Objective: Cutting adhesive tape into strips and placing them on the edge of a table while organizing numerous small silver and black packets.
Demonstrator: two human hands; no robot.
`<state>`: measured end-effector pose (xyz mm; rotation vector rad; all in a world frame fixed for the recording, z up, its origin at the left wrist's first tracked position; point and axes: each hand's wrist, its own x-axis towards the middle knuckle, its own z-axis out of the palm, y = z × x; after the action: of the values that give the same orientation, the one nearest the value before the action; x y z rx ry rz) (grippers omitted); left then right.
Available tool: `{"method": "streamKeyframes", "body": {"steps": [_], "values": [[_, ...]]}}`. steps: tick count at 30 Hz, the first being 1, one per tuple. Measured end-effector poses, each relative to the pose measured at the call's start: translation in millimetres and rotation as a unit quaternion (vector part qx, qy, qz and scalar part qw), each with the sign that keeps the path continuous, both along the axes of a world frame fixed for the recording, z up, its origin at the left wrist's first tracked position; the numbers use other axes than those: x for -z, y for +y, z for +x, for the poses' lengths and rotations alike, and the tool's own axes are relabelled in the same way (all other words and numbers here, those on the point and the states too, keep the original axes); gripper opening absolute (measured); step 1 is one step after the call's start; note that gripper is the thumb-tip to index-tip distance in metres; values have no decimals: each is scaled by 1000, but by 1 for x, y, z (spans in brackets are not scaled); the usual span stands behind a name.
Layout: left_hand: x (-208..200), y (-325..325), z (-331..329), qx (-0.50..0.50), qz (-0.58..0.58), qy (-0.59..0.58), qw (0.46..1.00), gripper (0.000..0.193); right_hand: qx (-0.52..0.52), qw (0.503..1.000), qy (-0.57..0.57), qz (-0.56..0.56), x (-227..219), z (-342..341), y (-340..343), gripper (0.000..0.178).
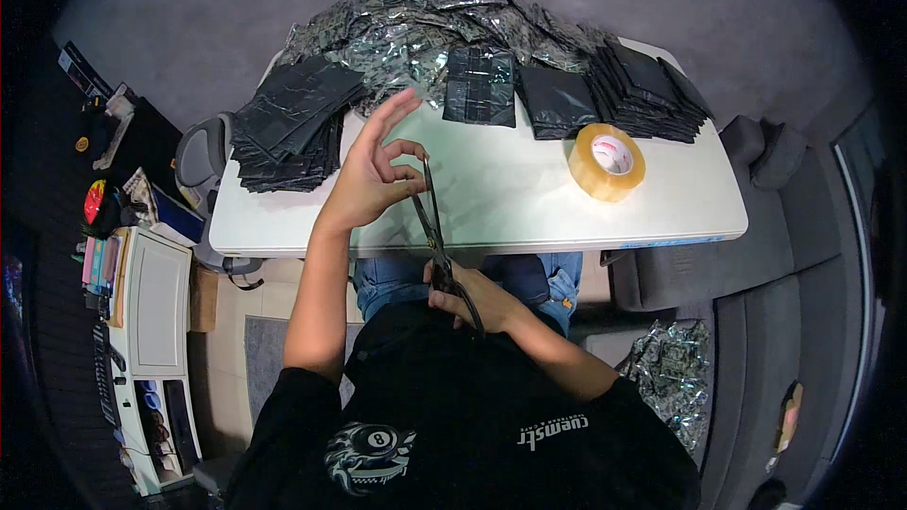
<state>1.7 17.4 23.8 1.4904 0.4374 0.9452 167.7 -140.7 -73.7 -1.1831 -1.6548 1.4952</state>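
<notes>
My right hand (482, 297), low in front of my torso near the table's front edge, is closed around the handles of a pair of dark scissors (438, 247). Their blades point up and away, slightly apart. My left hand (364, 179) is raised over the front left of the white table (501, 212). Its thumb and bent fingers come together at the blade tips while other fingers stretch upward; whether something small is between them I cannot make out. Farther right lies a roll of clear yellowish tape (593, 181). A flat black plastic packet (480, 90) lies beyond my hands.
Stacks of black plastic packets stand at the left (283, 127) and right (647, 94). Behind them spreads a heap of shiny patterned packets (406, 14). A grey chair (200, 161) and white cabinet (159, 307) are left; a grey sofa (699, 274) and crumpled shiny material (666, 368) are right.
</notes>
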Motion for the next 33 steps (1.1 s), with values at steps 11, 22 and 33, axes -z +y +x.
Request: {"method": "streamKeyframes", "body": {"steps": [11,22,33], "values": [[4,2,2,-15,10,-45,999,108,-10,1000,8,-2,6,1,2,49],[-3,20,1,-92,56,11,994,101,-12,993,5,117,13,-4,-4,51],[-7,25,-3,-61,-1,36,997,101,49,996,72,23,-7,-4,-4,28]]}}
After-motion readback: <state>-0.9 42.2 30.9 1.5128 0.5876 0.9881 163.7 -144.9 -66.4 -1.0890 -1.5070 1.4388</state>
